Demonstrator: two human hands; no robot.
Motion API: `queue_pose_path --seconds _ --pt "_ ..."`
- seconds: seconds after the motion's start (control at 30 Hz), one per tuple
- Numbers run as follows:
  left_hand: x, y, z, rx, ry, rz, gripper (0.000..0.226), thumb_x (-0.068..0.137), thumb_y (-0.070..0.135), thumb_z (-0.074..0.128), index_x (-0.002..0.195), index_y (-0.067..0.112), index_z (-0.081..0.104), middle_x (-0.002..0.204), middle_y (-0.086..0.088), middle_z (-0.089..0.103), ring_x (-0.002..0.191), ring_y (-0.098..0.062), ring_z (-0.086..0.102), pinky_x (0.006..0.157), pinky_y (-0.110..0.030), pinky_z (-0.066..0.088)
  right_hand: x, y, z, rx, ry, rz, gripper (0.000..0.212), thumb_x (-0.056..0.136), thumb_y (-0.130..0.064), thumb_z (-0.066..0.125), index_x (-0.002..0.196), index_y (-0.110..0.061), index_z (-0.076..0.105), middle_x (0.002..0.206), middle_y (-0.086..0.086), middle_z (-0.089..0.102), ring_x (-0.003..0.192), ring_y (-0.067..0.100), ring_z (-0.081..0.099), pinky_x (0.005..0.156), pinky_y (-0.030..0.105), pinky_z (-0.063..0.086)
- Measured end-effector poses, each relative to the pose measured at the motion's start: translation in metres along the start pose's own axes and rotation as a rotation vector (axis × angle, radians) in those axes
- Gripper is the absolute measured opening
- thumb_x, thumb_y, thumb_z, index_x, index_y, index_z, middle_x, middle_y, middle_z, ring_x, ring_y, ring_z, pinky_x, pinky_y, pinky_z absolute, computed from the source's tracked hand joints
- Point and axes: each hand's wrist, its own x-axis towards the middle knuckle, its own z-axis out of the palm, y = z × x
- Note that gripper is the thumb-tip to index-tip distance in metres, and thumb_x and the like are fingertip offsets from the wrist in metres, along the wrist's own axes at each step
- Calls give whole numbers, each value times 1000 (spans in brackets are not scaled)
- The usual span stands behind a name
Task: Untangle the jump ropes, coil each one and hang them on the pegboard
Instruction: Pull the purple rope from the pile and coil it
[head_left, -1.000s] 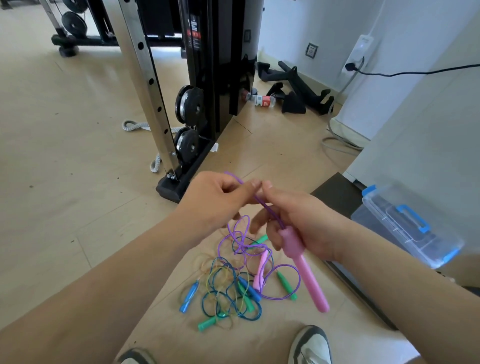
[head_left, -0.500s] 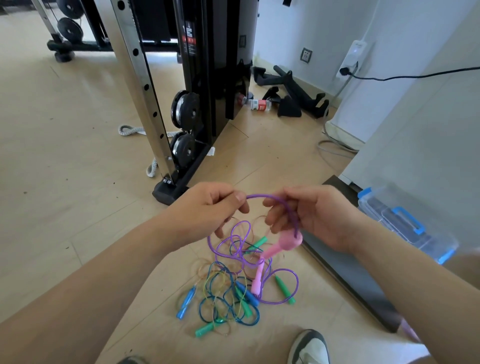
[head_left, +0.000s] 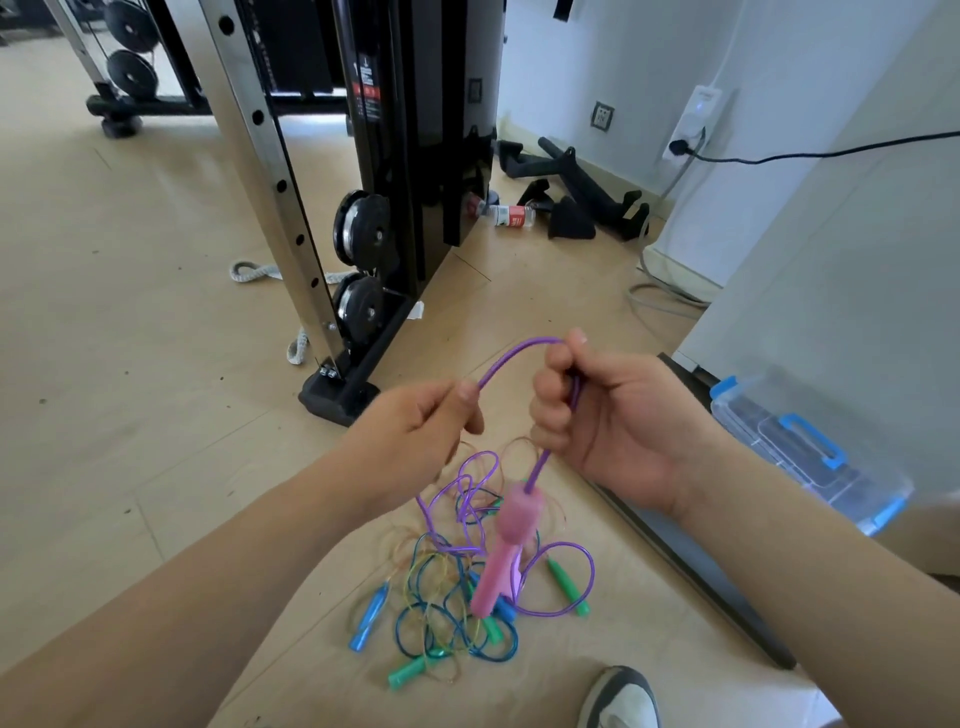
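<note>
The left hand (head_left: 415, 431) and right hand (head_left: 613, 421) are raised side by side, close but apart, with a thin purple plastic jump rope (head_left: 511, 353) arching between them. The left hand pinches the cord between thumb and curled forefinger at the arch's lower left end. The right hand is closed in a fist around it, and the cord leaves the top of the fist at 11 o'clock and the bottom at 6 o'clock. Below that fist one pink foam handle (head_left: 506, 551) dangles on the cord, tilted, clear of both hands.

At 6 o'clock from the hands, on the pale beige floor (head_left: 156, 364), lies a tangled heap of thin plastic jump ropes (head_left: 447, 613): purple loops, blue loops and fainter yellowish ones. In it I count two blue handles (head_left: 370, 616) and three green handles (head_left: 566, 584) that I can make out.

One grey and white shoe (head_left: 621, 696) stands at 5 o'clock from the heap. One clear plastic box with blue latches (head_left: 810, 457) sits at 3 o'clock from the right hand. A black and steel weight machine (head_left: 415, 156) rises at 11 o'clock.
</note>
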Motion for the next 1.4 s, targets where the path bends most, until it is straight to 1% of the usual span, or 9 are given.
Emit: queue_pose_path --seconds 0.07,0.23,0.37,0.47,0.57,0.7,0.93,1.17,1.4 --pt "-4 -4 9 46 -199 -147 44 108 47 35 91 18 64 58 -5 61 50 -22 57 59 -33 49 5 -5 -5 189 104 -101 44 112 -32 33 77 -14 53 105 18 77 87 27 77 77 39 63" --pt "-21 0 29 206 -522 -328 41 106 53 36 106 19 59 72 -13 65 49 -29 63 49 -31 52 17 -13 -37 161 406 -260 38 113 -29 36 87 -10 57 133 29 65 127 41 63 114 52 45" --pt "-26 13 36 374 -342 141 37 103 44 51 78 17 52 63 -2 55 51 -11 50 51 -31 45 15 4 -53 -660 606 -321 27 103 -36 58 89 -24 77 79 -1 71 75 34 64 74 59 54" --pt "-22 28 29 192 -143 361 31 103 42 51 83 20 58 65 -8 55 56 -19 46 53 -35 40 12 15 -43 -838 416 -299 20 103 -32 62 95 -28 79 81 8 72 68 16 60 63 30 49" --pt "-8 28 11 60 133 364 24 101 44 48 85 32 61 55 0 45 48 -11 36 45 -28 32 8 17 -26 -756 208 -169 27 108 -24 53 108 -15 77 91 4 81 64 0 64 60 10 43" --pt "11 8 -7 129 320 232 28 106 36 46 85 22 58 52 9 39 47 -8 34 47 -21 30 5 14 -13 -564 -16 -45 33 108 -19 47 92 -7 74 74 16 70 63 24 55 62 29 45" --pt "1 -9 6 233 -63 -87 33 105 51 40 103 28 64 69 -3 56 48 -10 46 53 -27 44 11 12 5 -92 24 -68 35 113 -29 28 90 -14 49 116 25 75 89 29 77 59 27 53" --pt "-22 1 33 345 -351 -127 38 108 45 35 102 14 57 82 -19 69 51 -29 69 52 -35 55 25 17 -9 69 257 -156 31 112 -23 39 96 -3 56 117 29 73 111 38 73 97 44 57" --pt "-30 23 36 227 -284 182 41 98 52 53 81 16 59 61 5 51 49 -6 44 51 -25 41 24 21 -29 -1000 548 -286 22 107 -26 50 113 -12 66 110 12 75 104 27 70 99 46 54"
